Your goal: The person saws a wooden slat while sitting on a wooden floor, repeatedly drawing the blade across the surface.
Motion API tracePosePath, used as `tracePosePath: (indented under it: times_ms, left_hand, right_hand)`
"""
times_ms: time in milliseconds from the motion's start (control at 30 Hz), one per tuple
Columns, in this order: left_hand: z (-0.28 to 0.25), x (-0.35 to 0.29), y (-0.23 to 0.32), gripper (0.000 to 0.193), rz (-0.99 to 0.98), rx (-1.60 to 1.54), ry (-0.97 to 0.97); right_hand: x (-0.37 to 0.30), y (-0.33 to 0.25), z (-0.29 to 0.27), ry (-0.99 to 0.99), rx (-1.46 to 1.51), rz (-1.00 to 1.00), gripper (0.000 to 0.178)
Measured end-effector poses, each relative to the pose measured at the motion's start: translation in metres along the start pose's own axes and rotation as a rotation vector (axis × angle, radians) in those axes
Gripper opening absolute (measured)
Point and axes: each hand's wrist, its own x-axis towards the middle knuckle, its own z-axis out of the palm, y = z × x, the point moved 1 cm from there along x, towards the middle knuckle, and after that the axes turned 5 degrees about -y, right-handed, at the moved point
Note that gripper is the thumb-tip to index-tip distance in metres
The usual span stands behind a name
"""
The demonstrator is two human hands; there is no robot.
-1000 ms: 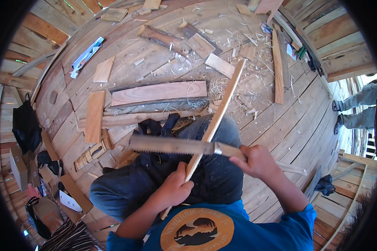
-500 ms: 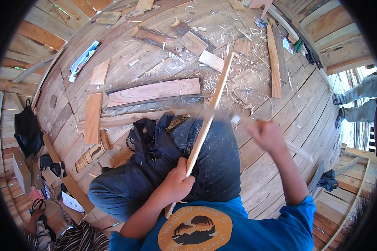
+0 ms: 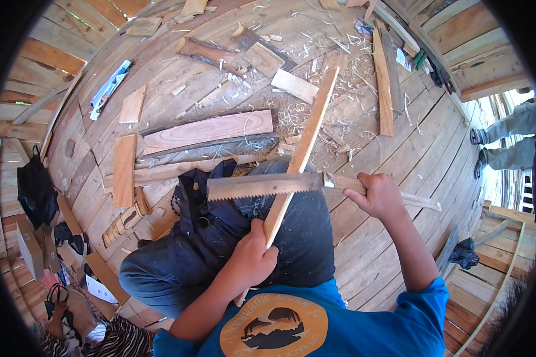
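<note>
In my right hand [image 3: 380, 195] is the wooden handle of a handsaw [image 3: 250, 187], fingers wrapped round it. The toothed blade reaches leftward across a long wooden strip [image 3: 315, 116], near the strip's middle. Whether the teeth bite into the wood I cannot tell. My left hand [image 3: 253, 254] grips that strip lower down, close to my body. The strip slants up and right over my bent leg [image 3: 307, 238], its far end above the shavings. Dark cloth [image 3: 202, 193] lies across my lap, partly behind the blade.
A pinkish board [image 3: 208, 131], a short plank [image 3: 124, 169] and bark-edged pieces [image 3: 208, 53] lie ahead on the wooden floor [image 3: 423, 137] among curled shavings [image 3: 307, 122]. Another person's legs [image 3: 509, 134] stand at the right. Cardboard boxes [image 3: 104, 276] and a black bag [image 3: 34, 190] are at the left.
The saw, blurred by motion earlier, now shows sharply, its blade extending further left over the strip. My right hand is slightly lower. My left hand keeps its hold on the strip.
</note>
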Motion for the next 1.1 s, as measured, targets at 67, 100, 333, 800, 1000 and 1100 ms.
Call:
tracePosePath:
  times_ms: [67,100,333,800,1000,1100]
  left_hand:
    - [0.001,0.003,0.001,0.034,-0.007,-0.031,-0.009]
    - [0.002,0.003,0.002,0.034,-0.017,-0.047,-0.013]
    - [0.007,-0.002,0.0,0.03,-0.031,0.0,0.005]
    - [0.002,0.005,0.009,0.031,-0.006,-0.097,-0.07]
    - [0.009,0.007,-0.001,0.029,-0.04,-0.145,-0.039]
    - [0.01,0.006,-0.002,0.028,-0.019,-0.156,-0.03]
  right_hand:
    - [0.002,0.005,-0.002,0.022,-0.035,0.032,0.061]
    - [0.001,0.005,0.001,0.015,-0.001,0.04,0.061]
    - [-0.006,-0.024,0.014,-0.008,0.051,-0.048,0.059]
    - [0.036,0.036,0.005,0.052,0.156,0.272,0.056]
    - [0.028,0.014,0.003,0.015,0.12,0.093,0.061]
    - [0.022,-0.019,0.015,-0.074,0.147,-0.127,0.061]
